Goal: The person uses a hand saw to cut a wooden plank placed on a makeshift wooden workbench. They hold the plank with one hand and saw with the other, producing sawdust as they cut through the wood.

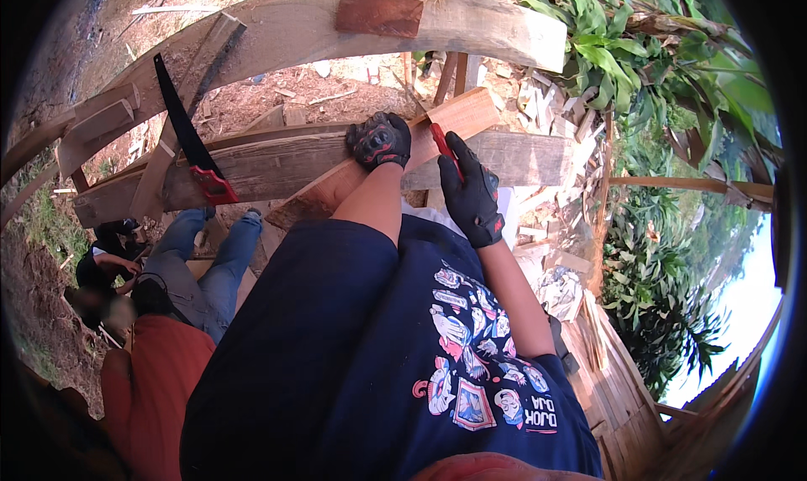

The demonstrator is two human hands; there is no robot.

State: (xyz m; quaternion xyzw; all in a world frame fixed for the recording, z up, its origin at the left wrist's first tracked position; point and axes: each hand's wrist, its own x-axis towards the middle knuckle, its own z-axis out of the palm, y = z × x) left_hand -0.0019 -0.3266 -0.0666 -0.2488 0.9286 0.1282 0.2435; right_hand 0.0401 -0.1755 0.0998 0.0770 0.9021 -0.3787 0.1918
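Observation:
A light wooden board (461, 115) lies slantwise across a weathered grey beam (530, 157). My left hand (380, 141), in a black glove, is closed over the board near its middle and presses it against the beam. To its right, my right hand (471, 191), also gloved in black, grips the red handle of a handsaw (445, 150) beside the board's edge. The saw is seen nearly edge-on, so its blade barely shows. Another handsaw (189, 132), with a black blade and red handle, rests on the beam to the left.
A second long beam (286, 39) runs beyond, with a reddish wood block (380, 14) on it. Wood offcuts (551, 111) litter the ground. A person in a red shirt (160, 372) is at the lower left, near another person (109, 258). Leafy plants (605, 52) grow at the right.

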